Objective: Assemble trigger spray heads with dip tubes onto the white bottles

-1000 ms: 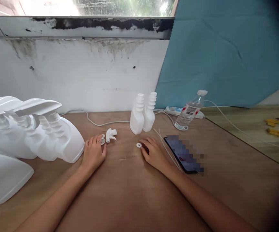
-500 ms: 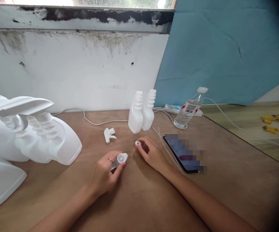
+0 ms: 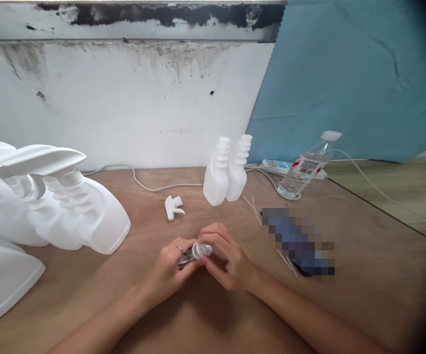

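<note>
Both hands meet over the middle of the wooden table (image 3: 205, 314). My left hand (image 3: 170, 270), with a ring on one finger, is closed around a small white and clear pump part (image 3: 193, 254). My right hand (image 3: 226, 258) pinches the white cap end of the same part; the small white ring it picked up is not visible. A white trigger sprayer head (image 3: 173, 207) lies on the table beyond my hands. Two small white ribbed-neck bottles (image 3: 228, 172) stand upright behind it.
Large white spray bottles (image 3: 54, 201) lie piled at the left. A phone (image 3: 297, 241) lies right of my hands beside thin white tubes (image 3: 252, 206). A clear water bottle (image 3: 307, 164), a power strip and cables sit by the wall. A blue sheet covers the right wall.
My left hand picked up the pump part and drew it toward me. My right hand lifted the small white ring and came over to the part; both hands now grip it together.
</note>
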`<state>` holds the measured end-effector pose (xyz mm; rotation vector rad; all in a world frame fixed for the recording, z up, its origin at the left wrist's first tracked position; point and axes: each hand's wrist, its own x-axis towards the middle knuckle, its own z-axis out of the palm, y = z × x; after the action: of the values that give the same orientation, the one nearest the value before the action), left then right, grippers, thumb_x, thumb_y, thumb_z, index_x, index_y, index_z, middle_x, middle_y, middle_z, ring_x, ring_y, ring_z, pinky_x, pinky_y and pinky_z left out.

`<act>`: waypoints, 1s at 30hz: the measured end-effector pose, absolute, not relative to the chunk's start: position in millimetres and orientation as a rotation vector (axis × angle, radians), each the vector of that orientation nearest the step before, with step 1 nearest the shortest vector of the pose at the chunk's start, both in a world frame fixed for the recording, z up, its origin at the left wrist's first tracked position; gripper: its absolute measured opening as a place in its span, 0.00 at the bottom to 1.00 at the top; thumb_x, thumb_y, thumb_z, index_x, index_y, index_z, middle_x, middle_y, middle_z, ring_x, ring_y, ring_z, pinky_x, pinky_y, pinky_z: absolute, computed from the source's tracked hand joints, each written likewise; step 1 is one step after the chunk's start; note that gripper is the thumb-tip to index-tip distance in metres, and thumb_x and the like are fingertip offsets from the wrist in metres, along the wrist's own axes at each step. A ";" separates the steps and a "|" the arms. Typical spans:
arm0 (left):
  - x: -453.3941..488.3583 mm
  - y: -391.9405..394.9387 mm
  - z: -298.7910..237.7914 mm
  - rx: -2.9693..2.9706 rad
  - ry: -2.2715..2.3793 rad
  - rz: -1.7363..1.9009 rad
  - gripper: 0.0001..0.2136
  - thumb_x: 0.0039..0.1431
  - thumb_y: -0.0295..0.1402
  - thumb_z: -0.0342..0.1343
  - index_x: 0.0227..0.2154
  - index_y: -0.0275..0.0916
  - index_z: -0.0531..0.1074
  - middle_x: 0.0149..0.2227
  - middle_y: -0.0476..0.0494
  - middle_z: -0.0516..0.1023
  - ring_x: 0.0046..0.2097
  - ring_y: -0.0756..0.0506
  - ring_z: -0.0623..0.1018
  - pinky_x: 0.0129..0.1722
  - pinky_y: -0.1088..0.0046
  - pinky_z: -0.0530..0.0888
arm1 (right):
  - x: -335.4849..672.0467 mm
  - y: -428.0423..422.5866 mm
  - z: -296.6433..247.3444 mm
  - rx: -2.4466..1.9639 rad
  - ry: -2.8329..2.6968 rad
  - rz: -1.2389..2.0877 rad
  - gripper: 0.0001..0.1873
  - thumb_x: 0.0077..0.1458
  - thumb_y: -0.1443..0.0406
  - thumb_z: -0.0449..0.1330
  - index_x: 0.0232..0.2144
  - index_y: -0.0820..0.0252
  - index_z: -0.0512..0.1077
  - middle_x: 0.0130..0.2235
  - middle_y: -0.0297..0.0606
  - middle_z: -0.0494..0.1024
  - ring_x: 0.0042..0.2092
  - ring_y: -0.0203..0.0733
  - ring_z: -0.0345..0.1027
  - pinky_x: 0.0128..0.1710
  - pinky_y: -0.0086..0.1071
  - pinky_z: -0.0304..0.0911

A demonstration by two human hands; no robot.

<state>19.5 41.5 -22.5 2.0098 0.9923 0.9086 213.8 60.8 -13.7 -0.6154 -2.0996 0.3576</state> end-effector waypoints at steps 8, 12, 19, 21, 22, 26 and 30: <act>18.6 40.8 -24.1 2.023 0.985 0.915 0.11 0.63 0.31 0.54 0.48 0.43 0.69 0.39 0.48 0.74 0.41 0.48 0.72 0.41 0.75 0.67 | 215.5 62.3 -12.9 -0.600 -2.154 0.470 0.14 0.56 0.68 0.55 0.46 0.59 0.66 0.42 0.44 0.71 0.42 0.45 0.66 0.43 0.40 0.64; 19.3 40.9 -24.0 1.979 1.007 0.920 0.11 0.61 0.29 0.55 0.46 0.44 0.70 0.40 0.49 0.75 0.41 0.48 0.73 0.42 0.75 0.68 | 218.5 60.6 -11.4 -0.593 -2.134 0.495 0.14 0.57 0.68 0.55 0.46 0.58 0.65 0.41 0.44 0.71 0.42 0.44 0.66 0.43 0.39 0.66; 18.7 38.7 -25.4 1.875 0.996 0.922 0.14 0.61 0.28 0.54 0.49 0.44 0.62 0.42 0.50 0.75 0.41 0.50 0.75 0.43 0.77 0.70 | 221.3 59.5 -15.1 -0.562 -2.195 0.412 0.14 0.57 0.71 0.55 0.46 0.56 0.65 0.43 0.43 0.71 0.43 0.43 0.65 0.44 0.40 0.65; 16.6 38.2 -28.0 1.982 1.006 0.913 0.12 0.63 0.30 0.52 0.48 0.44 0.62 0.40 0.50 0.74 0.39 0.49 0.74 0.41 0.76 0.70 | 220.6 59.6 -15.2 -0.587 -2.181 0.410 0.11 0.57 0.70 0.55 0.44 0.56 0.65 0.42 0.43 0.71 0.42 0.43 0.66 0.43 0.39 0.65; 15.5 38.3 -29.2 2.062 1.003 0.907 0.11 0.64 0.31 0.52 0.48 0.45 0.63 0.39 0.49 0.74 0.39 0.49 0.73 0.40 0.76 0.69 | 220.3 59.7 -15.1 -0.600 -2.181 0.403 0.10 0.58 0.69 0.55 0.42 0.56 0.66 0.41 0.42 0.70 0.41 0.42 0.66 0.43 0.38 0.65; 12.1 40.9 -31.0 2.231 0.978 0.889 0.10 0.65 0.31 0.50 0.48 0.44 0.66 0.37 0.47 0.72 0.37 0.48 0.73 0.37 0.75 0.69 | 220.2 59.1 -14.1 -0.623 -2.219 0.359 0.09 0.58 0.69 0.55 0.42 0.56 0.67 0.41 0.42 0.70 0.42 0.42 0.66 0.43 0.38 0.64; 11.3 42.8 -29.7 2.251 0.981 0.868 0.09 0.66 0.32 0.50 0.47 0.41 0.68 0.38 0.45 0.73 0.38 0.48 0.73 0.39 0.74 0.69 | 221.5 58.7 -15.1 -0.633 -2.251 0.335 0.10 0.58 0.69 0.56 0.43 0.56 0.67 0.42 0.43 0.70 0.42 0.43 0.65 0.44 0.40 0.63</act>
<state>11.3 42.8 -29.7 2.2510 0.9809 0.8681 221.5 58.7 -15.1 -0.6332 -2.2511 0.3347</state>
